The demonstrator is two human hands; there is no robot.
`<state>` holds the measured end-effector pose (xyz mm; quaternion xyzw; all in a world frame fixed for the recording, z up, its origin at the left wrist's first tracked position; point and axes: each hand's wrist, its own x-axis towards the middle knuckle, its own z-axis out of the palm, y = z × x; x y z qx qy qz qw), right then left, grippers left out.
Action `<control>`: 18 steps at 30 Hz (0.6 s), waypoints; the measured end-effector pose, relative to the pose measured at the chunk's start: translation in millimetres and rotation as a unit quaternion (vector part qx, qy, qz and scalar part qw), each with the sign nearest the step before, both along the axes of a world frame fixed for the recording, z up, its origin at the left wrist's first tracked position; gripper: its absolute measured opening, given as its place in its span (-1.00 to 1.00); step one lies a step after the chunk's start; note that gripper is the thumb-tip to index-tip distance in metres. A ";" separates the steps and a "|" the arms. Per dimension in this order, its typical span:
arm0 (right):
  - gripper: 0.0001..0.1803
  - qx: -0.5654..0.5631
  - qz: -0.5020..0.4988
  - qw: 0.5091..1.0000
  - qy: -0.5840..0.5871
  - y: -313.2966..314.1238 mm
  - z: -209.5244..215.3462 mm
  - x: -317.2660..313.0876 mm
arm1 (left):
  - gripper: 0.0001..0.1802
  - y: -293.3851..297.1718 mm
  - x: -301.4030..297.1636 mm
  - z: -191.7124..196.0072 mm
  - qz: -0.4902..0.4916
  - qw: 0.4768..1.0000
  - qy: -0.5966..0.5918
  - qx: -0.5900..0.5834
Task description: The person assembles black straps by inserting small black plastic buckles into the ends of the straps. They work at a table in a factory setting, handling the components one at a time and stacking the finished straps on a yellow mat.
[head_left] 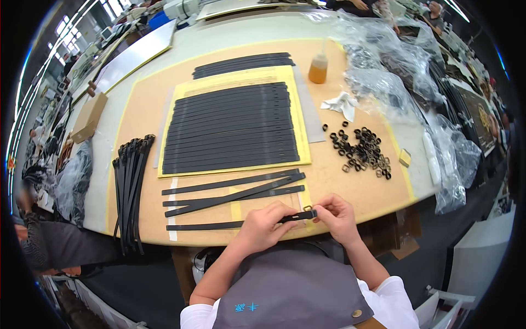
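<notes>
- Site: workshop floor with a large worktable, its peach covering (145, 104) bordered in yellow tape.
- Work item: a black strap (298, 216) at the table's near edge, between the two hands; its slotted end points right, with a small metal buckle (307, 208) at that end.
- Left hand (263, 227): fingers closed on the strap, behind the slotted part.
- Right hand (335, 218): thumb and fingers pinched narrow at the strap's tip, beside the buckle.
- Recommended handling, in this inspector's judgement: keep the left grip close to the slots so the tip cannot twist; seat the buckle square across the strap; fold the end flat, without creasing the slots. A skewed buckle is the likely fault.
- Stock: loose straps (230, 181) lie just beyond the hands; a strap bundle (131, 181) hangs partly over the edge at left; a pile of buckles and loops (359, 151) lies uncontained at right.
- Yellow-edged board (297, 120): carries straps in close parallel rows.
- Squeeze bottle (318, 70): upright, amber liquid inside.
- Cardboard box (89, 118): contents not visible.
- Clear plastic bags (372, 55): crumpled; contents, if any, cannot be determined.
</notes>
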<state>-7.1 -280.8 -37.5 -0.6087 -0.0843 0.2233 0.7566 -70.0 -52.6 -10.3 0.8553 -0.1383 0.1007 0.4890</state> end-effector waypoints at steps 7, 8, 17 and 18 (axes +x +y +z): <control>-0.89 0.029 0.015 0.998 -0.059 0.8 14.3 2.6 | -0.74 -0.9 0.1 13.3 0.047 0.998 -0.021 0.021; -0.88 0.027 0.019 0.998 -0.060 -0.3 18.5 5.8 | -0.75 -0.2 2.3 15.4 0.049 0.998 -0.019 0.025; -0.87 -0.076 0.083 0.972 -0.205 5.4 22.2 9.6 | -0.77 0.0 -5.2 18.1 0.061 0.996 -0.009 0.058; -0.87 -0.101 0.083 0.958 -0.254 8.9 23.1 9.1 | -0.77 -0.2 -5.5 15.8 0.057 0.997 -0.009 0.057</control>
